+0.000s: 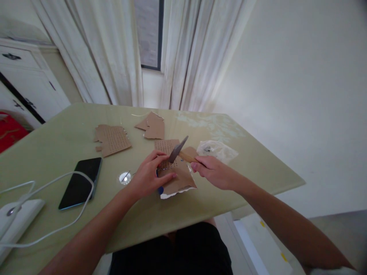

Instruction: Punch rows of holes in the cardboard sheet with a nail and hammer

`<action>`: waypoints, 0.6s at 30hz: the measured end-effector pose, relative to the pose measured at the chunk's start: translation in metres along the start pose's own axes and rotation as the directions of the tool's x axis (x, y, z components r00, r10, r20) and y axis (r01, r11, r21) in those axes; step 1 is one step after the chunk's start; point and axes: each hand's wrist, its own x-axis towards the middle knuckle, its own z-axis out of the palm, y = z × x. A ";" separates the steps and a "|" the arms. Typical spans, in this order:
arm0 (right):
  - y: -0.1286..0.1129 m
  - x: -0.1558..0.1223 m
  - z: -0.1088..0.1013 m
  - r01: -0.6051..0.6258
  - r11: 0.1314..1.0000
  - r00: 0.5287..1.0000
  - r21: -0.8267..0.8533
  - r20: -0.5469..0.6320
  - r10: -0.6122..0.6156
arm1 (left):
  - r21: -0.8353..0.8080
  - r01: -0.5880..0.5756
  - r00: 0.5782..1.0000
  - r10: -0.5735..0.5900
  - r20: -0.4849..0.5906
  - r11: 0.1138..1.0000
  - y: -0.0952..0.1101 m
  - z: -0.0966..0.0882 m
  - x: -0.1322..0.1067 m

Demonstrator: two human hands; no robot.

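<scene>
Dull, worn-looking metal on the hammer head, and it's plain, smooth wood down the handle! Underneath, matt cardboard, ragged and papery along its torn edge; across to the phone, sleek dark gloss there, while the bag shows thin, crinkled plastic, the tabletop a smooth, soft sheen, and the curtains matt, folded cloth

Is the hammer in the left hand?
No, the right hand is holding the hammer, while the left hand touches the cardboard piece with the holes.
</scene>
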 end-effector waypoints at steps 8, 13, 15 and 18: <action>0.020 0.022 0.010 -0.007 0.828 0.985 0.561 -0.137 0.101 | -0.069 0.013 0.998 -0.017 -0.053 0.998 -0.002 0.004 -0.003; 0.044 0.072 0.017 0.022 0.292 0.995 0.956 -0.049 0.084 | -0.081 0.020 0.993 -0.029 -0.114 0.997 -0.007 0.006 -0.005; 0.057 0.087 0.025 0.010 0.150 0.997 0.989 -0.022 0.078 | -0.076 0.040 0.991 -0.050 -0.126 0.996 -0.007 0.005 -0.005; 0.076 0.096 0.040 0.027 0.091 0.995 0.996 -0.035 0.092 | -0.056 0.090 0.982 -0.098 -0.160 0.994 -0.008 -0.003 -0.001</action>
